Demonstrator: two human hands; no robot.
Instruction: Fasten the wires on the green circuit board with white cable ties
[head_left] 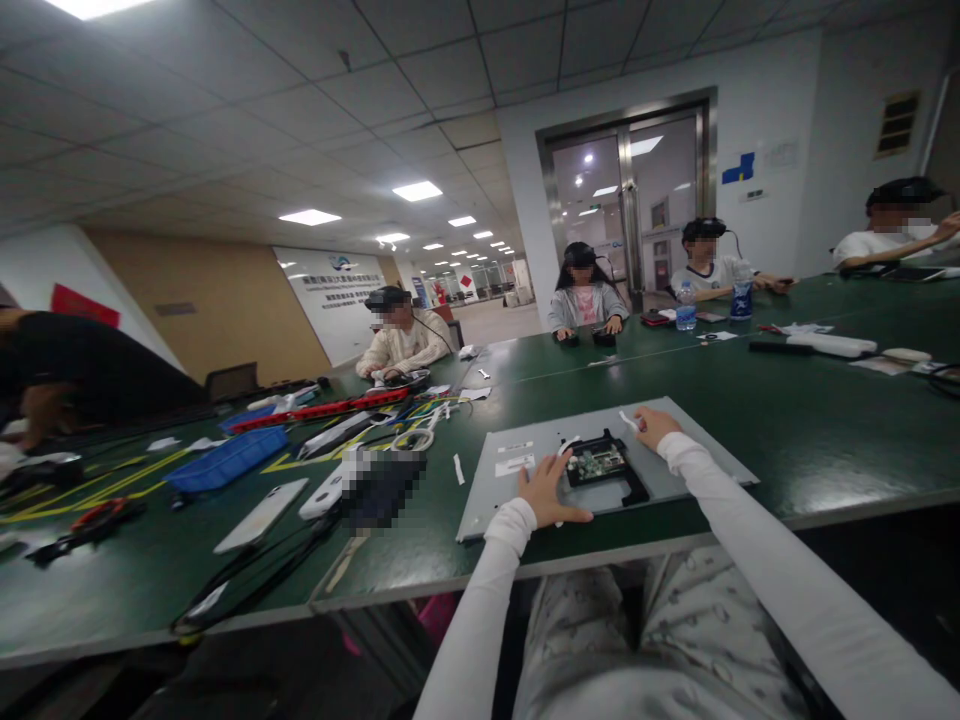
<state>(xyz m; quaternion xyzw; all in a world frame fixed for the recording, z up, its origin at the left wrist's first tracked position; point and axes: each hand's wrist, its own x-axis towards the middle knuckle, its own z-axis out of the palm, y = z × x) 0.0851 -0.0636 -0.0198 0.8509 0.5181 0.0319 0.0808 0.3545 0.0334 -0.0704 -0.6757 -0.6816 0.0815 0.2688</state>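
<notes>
A flat grey metal panel [495, 490] lies on the table in front of me. On it sits a black frame [636, 484] with a green circuit board [600, 461] inside. My left hand [546, 488] rests on the panel beside the frame's left side, fingers spread. A small white piece [568, 443] shows by its fingertips; whether they touch it I cannot tell. Beyond the frame's right side, my right hand [657, 428] is closed on a small white strip [627, 421], its end poking out leftward over the panel. What the strip is made of is unclear.
Left of the panel lie a white phone [261, 515], a blue tray [229, 460], a red power strip [322, 408] and tangled cables. A white scrap [459, 469] is close by. Several people sit around the green table [810, 430]; bottles [686, 308] stand at the far side.
</notes>
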